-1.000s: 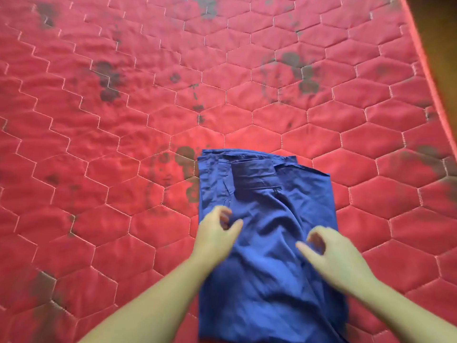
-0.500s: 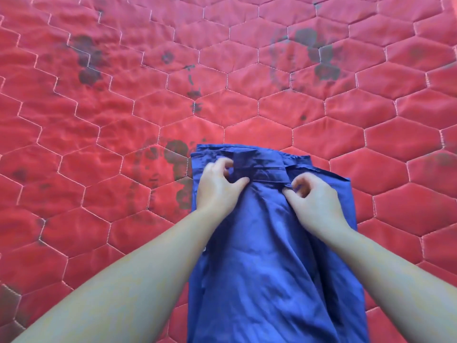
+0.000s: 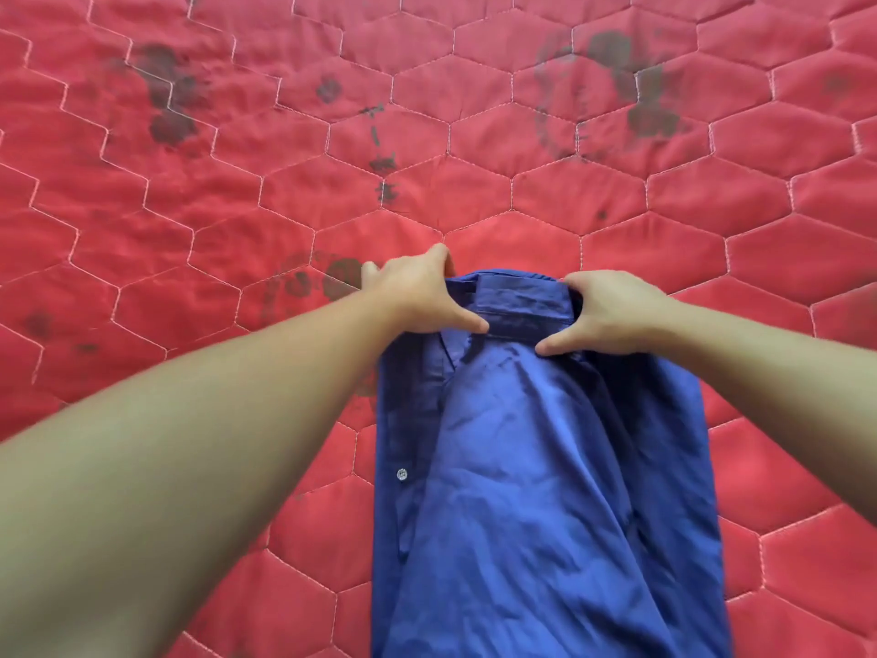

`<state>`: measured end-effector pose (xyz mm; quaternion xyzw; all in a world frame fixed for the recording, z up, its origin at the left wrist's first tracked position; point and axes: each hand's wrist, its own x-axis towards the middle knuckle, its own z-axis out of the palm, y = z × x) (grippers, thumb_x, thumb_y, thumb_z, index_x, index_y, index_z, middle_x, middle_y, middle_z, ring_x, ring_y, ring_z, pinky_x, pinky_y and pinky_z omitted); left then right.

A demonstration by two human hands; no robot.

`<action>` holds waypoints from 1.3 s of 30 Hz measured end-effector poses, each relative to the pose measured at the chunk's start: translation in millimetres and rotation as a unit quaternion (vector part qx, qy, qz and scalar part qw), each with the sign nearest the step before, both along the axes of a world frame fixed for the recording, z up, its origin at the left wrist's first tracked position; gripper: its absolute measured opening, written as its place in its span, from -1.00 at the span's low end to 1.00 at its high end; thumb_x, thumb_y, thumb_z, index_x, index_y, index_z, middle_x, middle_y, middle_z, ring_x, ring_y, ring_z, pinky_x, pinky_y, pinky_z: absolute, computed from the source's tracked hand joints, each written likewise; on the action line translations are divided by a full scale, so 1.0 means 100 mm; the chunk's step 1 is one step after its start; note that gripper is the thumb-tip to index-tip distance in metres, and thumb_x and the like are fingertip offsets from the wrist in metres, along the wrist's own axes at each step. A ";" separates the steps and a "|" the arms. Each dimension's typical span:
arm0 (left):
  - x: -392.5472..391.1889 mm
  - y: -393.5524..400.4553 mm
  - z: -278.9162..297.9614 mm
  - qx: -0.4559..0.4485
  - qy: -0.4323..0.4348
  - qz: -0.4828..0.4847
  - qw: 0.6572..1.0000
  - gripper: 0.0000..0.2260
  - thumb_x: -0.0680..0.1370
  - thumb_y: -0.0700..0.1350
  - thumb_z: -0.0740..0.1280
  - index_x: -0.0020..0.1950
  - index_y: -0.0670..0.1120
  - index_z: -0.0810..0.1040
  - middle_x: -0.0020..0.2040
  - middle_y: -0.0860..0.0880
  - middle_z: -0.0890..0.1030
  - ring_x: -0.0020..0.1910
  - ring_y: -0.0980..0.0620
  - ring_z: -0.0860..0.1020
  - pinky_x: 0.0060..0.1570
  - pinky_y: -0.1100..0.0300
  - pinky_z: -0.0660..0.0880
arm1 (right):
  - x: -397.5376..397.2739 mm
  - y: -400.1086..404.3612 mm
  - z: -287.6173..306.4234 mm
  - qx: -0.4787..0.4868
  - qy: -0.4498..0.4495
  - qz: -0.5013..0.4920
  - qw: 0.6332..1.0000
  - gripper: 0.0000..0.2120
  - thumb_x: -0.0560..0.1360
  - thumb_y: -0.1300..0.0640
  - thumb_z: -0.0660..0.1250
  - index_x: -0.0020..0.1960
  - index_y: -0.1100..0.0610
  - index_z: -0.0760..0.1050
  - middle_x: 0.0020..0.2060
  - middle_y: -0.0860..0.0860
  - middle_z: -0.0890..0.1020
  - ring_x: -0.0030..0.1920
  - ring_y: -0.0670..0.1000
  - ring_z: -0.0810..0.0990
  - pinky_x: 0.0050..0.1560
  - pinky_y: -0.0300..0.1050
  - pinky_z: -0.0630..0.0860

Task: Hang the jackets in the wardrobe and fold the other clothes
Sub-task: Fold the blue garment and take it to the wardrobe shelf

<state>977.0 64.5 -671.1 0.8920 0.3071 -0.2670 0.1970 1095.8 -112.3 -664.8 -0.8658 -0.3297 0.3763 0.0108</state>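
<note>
A blue button shirt point(image 3: 545, 467) lies folded into a long narrow strip on the red quilted mattress point(image 3: 237, 206), its collar at the far end. A white button shows on its left edge. My left hand point(image 3: 417, 296) grips the collar end at the left corner, thumb on top and fingers curled over the far edge. My right hand point(image 3: 612, 313) grips the same end at the right corner, thumb pressed on the cloth. The shirt's near end runs out of the bottom of the view.
The mattress has a hexagon stitch pattern and several dark stains, some close to the left of the shirt's collar and more farther away. Nothing else lies on the visible part of it.
Both hands slid from the middle of the shirt up to its collar end and took hold of the two corners. The view moved closer to the shirt.
</note>
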 end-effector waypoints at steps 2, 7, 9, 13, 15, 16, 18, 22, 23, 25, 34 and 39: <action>-0.02 0.08 0.02 -0.042 -0.009 -0.007 0.999 -0.56 0.28 0.32 0.47 -0.08 0.07 0.47 -0.11 0.09 0.55 0.01 -0.07 0.49 -0.02 0.05 0.30 | 0.05 0.08 0.05 0.025 0.058 -0.003 0.998 -0.61 0.24 -0.17 0.54 -0.06 0.02 0.58 -0.17 -0.07 0.66 -0.13 0.00 0.60 -0.12 -0.08 0.51; 0.11 0.06 0.09 -0.146 -0.081 0.008 0.986 -0.39 0.29 0.13 0.57 0.26 0.05 0.43 0.08 0.07 0.52 0.04 0.03 0.49 -0.05 0.17 0.39 | 0.20 0.24 0.14 -0.036 0.120 0.037 0.991 -0.61 0.27 -0.05 0.58 -0.05 -0.02 0.46 -0.09 -0.08 0.60 -0.08 0.00 0.61 -0.04 -0.06 0.56; 0.20 0.02 0.10 -0.144 -0.066 -0.022 0.987 -0.30 0.28 0.12 0.58 0.34 0.03 0.40 0.08 0.08 0.49 0.03 0.04 0.47 -0.04 0.20 0.37 | 0.23 0.26 0.13 -0.062 0.158 0.041 0.985 -0.66 0.28 0.03 0.58 -0.05 -0.01 0.49 -0.06 -0.04 0.65 -0.06 0.04 0.65 0.05 0.03 0.60; 0.39 0.00 0.12 -0.127 -0.053 -0.072 0.988 -0.63 0.33 0.07 0.55 0.04 -0.04 0.61 -0.17 0.06 0.57 -0.16 0.02 0.51 -0.28 0.21 0.40 | 0.31 0.27 0.17 -0.020 0.113 0.078 0.990 -0.76 0.31 0.08 0.56 -0.07 0.02 0.58 -0.15 -0.05 0.67 -0.13 0.01 0.64 -0.09 -0.07 0.59; 0.46 0.00 0.17 -0.093 -0.102 -0.077 0.987 -0.80 0.36 0.00 0.52 -0.13 -0.07 0.63 -0.27 0.01 0.57 -0.25 -0.02 0.48 -0.34 0.17 0.38 | 0.36 0.24 0.20 0.052 0.055 0.078 0.994 -0.80 0.32 0.09 0.53 -0.10 0.03 0.57 -0.24 -0.07 0.63 -0.18 0.03 0.59 -0.23 -0.12 0.48; 0.48 0.00 0.20 -0.072 -0.137 -0.076 0.985 -0.84 0.36 -0.02 0.51 -0.20 -0.05 0.59 -0.30 0.02 0.55 -0.25 -0.04 0.47 -0.33 0.14 0.37 | 0.38 0.22 0.21 0.097 0.016 0.077 0.992 -0.83 0.32 0.10 0.52 -0.14 0.04 0.55 -0.30 -0.07 0.59 -0.20 0.06 0.55 -0.27 -0.10 0.42; 0.48 0.01 0.27 -0.043 -0.211 -0.076 0.974 -0.77 0.38 -0.06 0.47 -0.32 -0.01 0.42 -0.35 0.08 0.45 -0.22 -0.06 0.42 -0.28 0.12 0.32 | 0.41 0.14 0.23 0.182 -0.067 0.075 0.978 -0.82 0.33 0.09 0.50 -0.21 0.09 0.50 -0.36 -0.02 0.50 -0.21 0.13 0.49 -0.26 -0.02 0.40; 0.33 -0.12 0.41 0.013 -0.297 -0.139 0.945 -0.79 0.43 -0.11 0.39 -0.19 0.00 0.34 -0.21 0.06 0.42 -0.16 -0.06 0.38 -0.23 0.12 0.26 | 0.34 -0.06 0.34 0.256 -0.187 0.125 0.940 -0.70 0.38 0.03 0.43 -0.26 0.04 0.29 -0.36 0.01 0.46 -0.24 0.22 0.44 -0.30 0.00 0.34; 0.25 -0.18 0.45 0.027 -0.313 -0.153 0.937 -0.84 0.44 -0.10 0.37 -0.16 -0.01 0.38 -0.18 0.06 0.42 -0.16 -0.06 0.38 -0.24 0.12 0.25 | 0.29 -0.13 0.36 0.259 -0.205 0.149 0.932 -0.70 0.39 0.04 0.42 -0.24 0.02 0.27 -0.33 0.05 0.50 -0.24 0.24 0.48 -0.31 -0.02 0.30; 0.06 -0.33 0.51 0.048 -0.331 -0.181 0.925 -0.90 0.44 -0.11 0.34 -0.07 -0.03 0.47 -0.17 0.06 0.44 -0.15 -0.10 0.43 -0.25 0.11 0.25 | 0.15 -0.28 0.40 0.265 -0.234 0.189 0.916 -0.73 0.37 0.09 0.43 -0.22 0.03 0.30 -0.30 0.08 0.57 -0.27 0.25 0.54 -0.33 -0.07 0.26; -0.99 -1.02 0.50 0.092 -0.343 -0.314 0.880 -0.67 0.23 -0.20 0.31 -0.07 0.04 0.36 -0.26 -0.02 0.51 -0.50 -0.17 0.51 -0.60 0.17 0.29 | -0.82 -1.13 0.34 0.319 -0.248 0.245 0.881 -0.78 0.29 0.06 0.10 -0.26 0.12 0.48 -0.43 0.01 0.56 -0.53 0.11 0.55 -0.58 -0.16 0.27; -1.50 -1.33 0.29 0.101 -0.328 -0.350 0.872 -0.62 0.17 -0.17 0.30 -0.07 0.03 0.30 -0.30 -0.02 0.46 -0.58 -0.11 0.47 -0.57 0.28 0.10 | -1.38 -1.47 0.17 0.281 -0.262 0.257 0.887 -0.86 0.29 0.15 0.13 -0.24 0.10 0.46 -0.47 0.02 0.47 -0.60 0.11 0.47 -0.61 -0.19 0.20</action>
